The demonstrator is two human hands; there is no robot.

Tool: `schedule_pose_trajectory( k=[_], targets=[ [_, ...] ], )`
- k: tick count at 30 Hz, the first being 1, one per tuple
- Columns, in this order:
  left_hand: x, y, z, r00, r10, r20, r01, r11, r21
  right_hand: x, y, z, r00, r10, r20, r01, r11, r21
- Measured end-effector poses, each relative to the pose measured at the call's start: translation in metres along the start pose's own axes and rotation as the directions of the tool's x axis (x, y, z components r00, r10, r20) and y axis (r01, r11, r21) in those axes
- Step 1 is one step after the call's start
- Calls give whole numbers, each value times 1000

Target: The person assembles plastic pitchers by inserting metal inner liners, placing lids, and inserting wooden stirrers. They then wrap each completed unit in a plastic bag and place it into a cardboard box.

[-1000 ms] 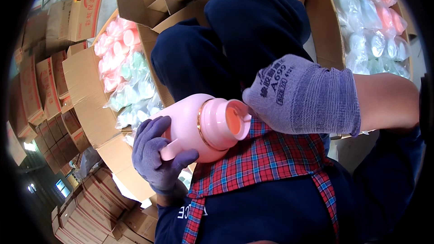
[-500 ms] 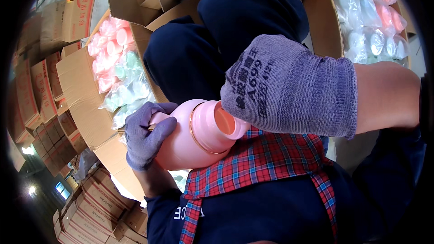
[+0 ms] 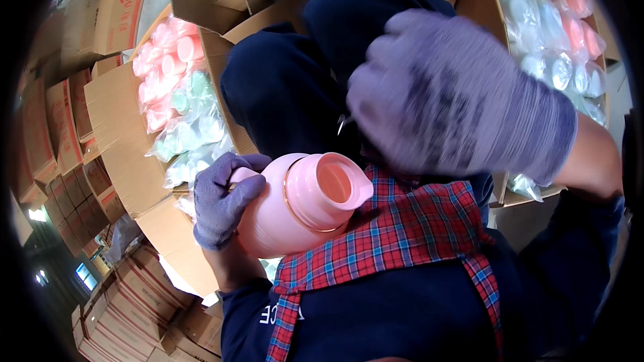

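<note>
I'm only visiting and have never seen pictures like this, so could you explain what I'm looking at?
There is no machine here, just a person's own two gloved hands. A wide camera worn on the head looks down at them, which is why straight edges bend toward the rim.

The left hand holds a pink jug by its handle, tilted, near the red checked apron. The right hand is blurred and apart from the jug; I can't tell whether it holds anything small.

To the left, an open cardboard box contains bagged pink, green and whitish pieces.
</note>
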State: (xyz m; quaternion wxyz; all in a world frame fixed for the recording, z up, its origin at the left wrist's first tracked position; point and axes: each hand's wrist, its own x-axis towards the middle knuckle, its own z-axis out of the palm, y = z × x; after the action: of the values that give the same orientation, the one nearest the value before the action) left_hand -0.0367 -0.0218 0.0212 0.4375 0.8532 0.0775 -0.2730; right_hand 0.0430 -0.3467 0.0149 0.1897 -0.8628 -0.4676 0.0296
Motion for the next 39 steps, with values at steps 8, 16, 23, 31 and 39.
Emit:
schedule_pose_trajectory(
  k=[8,16,23,31,39],
  targets=[
    [-43,16,-13,646,712,-277,-586,694,417,-6,-20,28,924,341,174,-285,307,908],
    [-43,-14,47,450,844,-292,-483,505,715,7,-46,61,904,425,36,11,-108,994],
    [-42,-24,68,389,870,-303,-381,452,807,2,-32,71,769,485,-417,3,649,761],
    [-37,-23,74,385,861,-333,-346,469,812,-7,-9,60,740,604,-294,-13,451,893],
    [-44,-8,50,528,679,-510,-416,731,542,-2,-17,59,955,173,-240,104,564,819]
  ],
)
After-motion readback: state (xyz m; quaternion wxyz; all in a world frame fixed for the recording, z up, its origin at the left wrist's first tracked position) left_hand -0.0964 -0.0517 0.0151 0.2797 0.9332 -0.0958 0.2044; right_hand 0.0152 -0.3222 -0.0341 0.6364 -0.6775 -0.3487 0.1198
